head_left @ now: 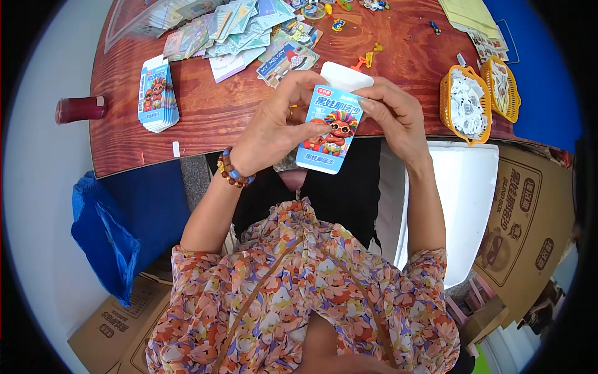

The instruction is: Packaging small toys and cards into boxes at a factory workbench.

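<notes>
Looks like a small hand-packing workshop tbh: wooden worktop (405, 37) with a stack of flat blue cartons (158, 93), yellow baskets (445, 112) of small bits, big cardboard boxes (520, 215) around.

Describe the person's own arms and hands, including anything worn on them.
Both arms have short, loose floral sleeves in orange, cream and purple. The left hand wears a gold-coloured ring, with brown, blue and gold beaded bracelets at its wrist. The right hand is ungloved too, without a bracelet.
</notes>
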A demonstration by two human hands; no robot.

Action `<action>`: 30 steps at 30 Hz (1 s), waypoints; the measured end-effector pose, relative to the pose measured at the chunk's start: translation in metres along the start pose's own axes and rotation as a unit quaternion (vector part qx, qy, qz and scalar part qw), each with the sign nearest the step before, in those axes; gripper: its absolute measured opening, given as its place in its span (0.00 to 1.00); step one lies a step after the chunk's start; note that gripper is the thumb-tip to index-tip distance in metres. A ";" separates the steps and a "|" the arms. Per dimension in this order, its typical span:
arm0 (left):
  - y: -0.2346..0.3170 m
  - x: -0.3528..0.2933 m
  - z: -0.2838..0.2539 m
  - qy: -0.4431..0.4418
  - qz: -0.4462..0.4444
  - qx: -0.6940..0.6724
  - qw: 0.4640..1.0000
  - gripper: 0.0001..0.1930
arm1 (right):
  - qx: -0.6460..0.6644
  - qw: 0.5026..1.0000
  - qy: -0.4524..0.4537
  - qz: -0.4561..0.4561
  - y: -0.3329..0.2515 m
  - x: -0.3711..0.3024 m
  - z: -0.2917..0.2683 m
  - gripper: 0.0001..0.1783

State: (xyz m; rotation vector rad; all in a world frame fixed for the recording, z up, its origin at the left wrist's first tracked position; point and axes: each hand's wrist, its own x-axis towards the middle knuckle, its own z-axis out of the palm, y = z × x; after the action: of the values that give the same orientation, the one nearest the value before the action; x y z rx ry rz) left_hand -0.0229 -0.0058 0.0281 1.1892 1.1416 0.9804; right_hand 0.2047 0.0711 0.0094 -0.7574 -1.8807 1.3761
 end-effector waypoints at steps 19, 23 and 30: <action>-0.020 -0.008 0.019 0.036 0.106 0.057 0.992 0.28 | 0.132 0.982 0.005 0.138 -0.019 0.004 -0.009 0.12; -0.027 -0.008 0.017 0.021 0.084 0.044 0.995 0.30 | 0.090 0.984 -0.040 0.147 -0.021 0.004 -0.011 0.13; -0.029 -0.007 0.021 0.018 0.090 0.043 0.995 0.32 | 0.017 0.988 -0.053 0.147 -0.023 0.002 -0.013 0.13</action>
State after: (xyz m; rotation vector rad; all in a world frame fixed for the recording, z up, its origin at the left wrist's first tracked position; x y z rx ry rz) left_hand -0.0040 -0.0200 0.0002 1.3674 1.1291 1.1010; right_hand 0.2124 0.0734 0.0350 -0.9916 -1.8750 1.6547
